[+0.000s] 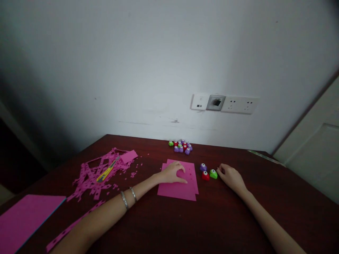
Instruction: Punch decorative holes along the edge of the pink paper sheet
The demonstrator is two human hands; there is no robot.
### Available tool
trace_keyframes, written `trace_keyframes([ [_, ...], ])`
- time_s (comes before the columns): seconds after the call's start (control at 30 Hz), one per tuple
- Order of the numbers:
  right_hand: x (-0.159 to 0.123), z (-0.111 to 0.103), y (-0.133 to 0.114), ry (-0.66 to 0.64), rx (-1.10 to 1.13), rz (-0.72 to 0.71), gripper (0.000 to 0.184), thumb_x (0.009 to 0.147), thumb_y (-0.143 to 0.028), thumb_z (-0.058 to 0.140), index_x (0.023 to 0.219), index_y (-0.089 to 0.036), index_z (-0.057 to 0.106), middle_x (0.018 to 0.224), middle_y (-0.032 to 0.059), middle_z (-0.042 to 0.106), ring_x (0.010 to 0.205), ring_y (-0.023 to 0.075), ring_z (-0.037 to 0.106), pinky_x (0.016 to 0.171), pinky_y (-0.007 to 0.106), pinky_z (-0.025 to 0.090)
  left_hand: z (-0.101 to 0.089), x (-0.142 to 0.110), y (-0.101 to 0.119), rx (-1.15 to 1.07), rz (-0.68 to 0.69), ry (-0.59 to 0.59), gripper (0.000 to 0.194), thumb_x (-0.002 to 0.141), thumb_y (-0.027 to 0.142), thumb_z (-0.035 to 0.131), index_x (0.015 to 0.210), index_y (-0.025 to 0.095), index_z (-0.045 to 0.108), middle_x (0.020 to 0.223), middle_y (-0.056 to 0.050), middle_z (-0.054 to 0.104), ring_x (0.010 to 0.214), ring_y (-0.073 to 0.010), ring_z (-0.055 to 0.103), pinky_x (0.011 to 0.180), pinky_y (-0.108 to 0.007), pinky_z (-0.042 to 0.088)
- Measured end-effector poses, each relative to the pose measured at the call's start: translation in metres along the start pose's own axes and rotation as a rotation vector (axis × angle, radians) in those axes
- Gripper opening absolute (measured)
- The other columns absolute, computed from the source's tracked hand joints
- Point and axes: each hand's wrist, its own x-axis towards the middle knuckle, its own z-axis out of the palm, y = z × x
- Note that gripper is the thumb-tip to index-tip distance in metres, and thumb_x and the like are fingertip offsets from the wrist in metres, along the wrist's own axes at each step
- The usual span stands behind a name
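Note:
My left hand (172,173) rests on two overlapping pink paper sheets (177,194), its thumb and fingers apart with nothing between them. A few tiny pink cut-outs lie on the sheets beside its fingertips. My right hand (232,177) lies on the table, fingers curled in; no object shows in them. Just left of it is a green craft punch (213,174) with a round white-and-black button. Close by stand a red craft punch (205,175) and a purple craft punch (203,167), between my right hand and the sheets.
Several more craft punches (181,146) cluster by the wall. Punched pink paper strips (88,174) are heaped at left, with a yellow utility knife (106,173) and a pink paper piece (129,156) on top. A pink paper stack (29,218) lies front left. Wall sockets (239,104) sit above the table (212,218).

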Motion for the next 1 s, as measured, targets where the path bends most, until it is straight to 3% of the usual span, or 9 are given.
trace_keyframes([
  [0.1,-0.001,0.001,0.0,-0.018,-0.037,-0.004,0.021,0.081,-0.033,0.04,0.064,-0.021,0.044,0.069,0.0021,0.058,0.06,0.0143,0.055,0.051,0.023,0.029,-0.001,0.003,0.0,-0.113,-0.03,0.031,0.036,0.066,0.046,0.067,0.086,0.017,0.059,0.088,-0.003,0.058,0.082,-0.016,0.052,0.072,-0.026,0.041],
  [0.2,-0.002,0.002,0.001,-0.035,-0.049,0.0,0.021,0.082,-0.033,0.039,0.066,-0.021,0.045,0.072,0.0024,0.059,0.061,0.0148,0.055,0.051,0.024,0.029,-0.005,0.013,-0.009,-0.229,-0.096,0.164,0.027,0.076,0.042,0.058,0.082,0.015,0.06,0.077,-0.002,0.06,0.07,-0.0121,0.052,0.066,-0.024,0.041],
  [0.3,-0.003,0.003,0.001,-0.042,-0.056,0.002,0.021,0.083,-0.033,0.038,0.067,-0.021,0.045,0.072,0.0022,0.059,0.063,0.0154,0.056,0.051,0.024,0.029,-0.017,0.03,-0.031,-0.216,-0.176,0.337,0.022,0.077,0.035,0.057,0.08,0.014,0.061,0.072,-0.001,0.06,0.067,-0.0119,0.053,0.063,-0.023,0.041],
  [0.4,-0.003,0.002,0.001,-0.03,-0.065,0.002,0.021,0.083,-0.033,0.038,0.068,-0.021,0.045,0.073,0.0024,0.059,0.063,0.0157,0.056,0.051,0.024,0.029,-0.029,0.049,-0.061,-0.056,-0.382,0.523,0.021,0.072,0.029,0.062,0.087,0.015,0.06,0.071,0.001,0.06,0.067,-0.0115,0.055,0.063,-0.022,0.042],
  [0.5,-0.003,0.001,0.0,-0.023,-0.067,0.0,0.021,0.082,-0.033,0.038,0.067,-0.021,0.045,0.072,0.0023,0.059,0.063,0.0157,0.056,0.051,0.024,0.029,-0.037,0.064,-0.089,0.019,-0.486,0.596,0.023,0.073,0.025,0.061,0.092,0.012,0.058,0.077,-0.003,0.061,0.071,-0.0127,0.056,0.066,-0.023,0.042],
  [0.73,-0.001,0.002,0.003,-0.024,-0.049,-0.003,0.022,0.082,-0.034,0.039,0.065,-0.021,0.045,0.07,0.002,0.059,0.061,0.0147,0.055,0.051,0.024,0.029,-0.039,0.084,-0.118,0.183,-0.619,0.604,0.042,0.069,0.042,0.065,0.099,0.014,0.056,0.091,-0.008,0.062,0.083,-0.019,0.056,0.069,-0.026,0.041],
  [1.0,-0.002,0.003,0.002,-0.021,-0.05,0.009,0.022,0.082,-0.035,0.039,0.065,-0.021,0.045,0.07,0.0016,0.059,0.061,0.0152,0.055,0.051,0.023,0.028,-0.037,0.088,-0.123,0.289,-0.687,0.52,0.031,0.073,0.043,0.06,0.089,0.017,0.063,0.105,-0.009,0.059,0.089,-0.0204,0.057,0.07,-0.026,0.04],
])
